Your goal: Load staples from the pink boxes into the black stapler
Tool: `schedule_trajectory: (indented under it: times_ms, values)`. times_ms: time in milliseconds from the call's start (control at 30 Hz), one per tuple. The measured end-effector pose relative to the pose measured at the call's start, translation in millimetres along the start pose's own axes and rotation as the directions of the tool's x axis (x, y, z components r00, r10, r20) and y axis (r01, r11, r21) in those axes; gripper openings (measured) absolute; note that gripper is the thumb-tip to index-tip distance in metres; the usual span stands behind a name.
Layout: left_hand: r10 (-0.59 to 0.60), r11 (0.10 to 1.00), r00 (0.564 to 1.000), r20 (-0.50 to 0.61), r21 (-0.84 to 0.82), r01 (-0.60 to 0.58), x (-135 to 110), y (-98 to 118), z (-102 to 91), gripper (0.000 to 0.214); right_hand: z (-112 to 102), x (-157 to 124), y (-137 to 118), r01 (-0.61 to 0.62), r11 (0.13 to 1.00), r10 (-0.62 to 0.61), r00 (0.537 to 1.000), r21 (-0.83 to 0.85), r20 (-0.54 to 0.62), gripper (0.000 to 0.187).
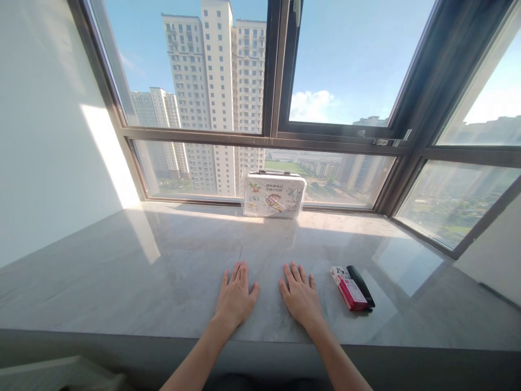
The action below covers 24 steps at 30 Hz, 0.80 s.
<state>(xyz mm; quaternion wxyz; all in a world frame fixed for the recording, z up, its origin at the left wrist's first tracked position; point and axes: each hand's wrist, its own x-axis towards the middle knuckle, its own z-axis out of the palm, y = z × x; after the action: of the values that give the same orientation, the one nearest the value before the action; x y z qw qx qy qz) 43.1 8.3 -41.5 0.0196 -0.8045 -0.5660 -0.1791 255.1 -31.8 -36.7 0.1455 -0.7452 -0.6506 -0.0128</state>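
Observation:
My left hand (pixel 236 297) lies palm down on the grey marble sill (pixel 171 293), fingers stretched out. A thin dark line (pixel 241 252) shows on the stone just beyond its fingertips; I cannot tell whether it is a mark or an object. Flat on the same surface, my right hand (pixel 302 296) has its fingers spread and holds nothing. To its right, apart from it, is a small red and white box (pixel 350 290). Against that box's right side lies a long black object (pixel 360 285) that looks like a stapler.
A white case (pixel 274 195) with a handle and cartoon prints, wrapped in clear plastic, stands upright against the window (pixel 195 168). A white wall (pixel 49 163) bounds the left side. The sill's front edge (pixel 122 334) runs beneath my wrists. Sunlit patches fall on the stone.

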Motion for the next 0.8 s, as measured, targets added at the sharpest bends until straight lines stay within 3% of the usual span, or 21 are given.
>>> schedule_trajectory:
  times_ms: [300, 800]
  values:
    - [-0.008, 1.0, 1.0, -0.027, 0.029, 0.008, 13.9, 2.1, 4.3, 0.061, -3.9, -4.1, -3.0, 0.007, 1.0, -0.008, 1.0, -0.009, -0.01, 0.06]
    - [-0.004, 1.0, 0.997, -0.08, 0.009, 0.004, 1.8, 10.9, -5.9, 0.062, -10.2, -10.1, -6.1, 0.008, 1.0, -0.008, 1.0, -0.02, -0.002, 0.059]
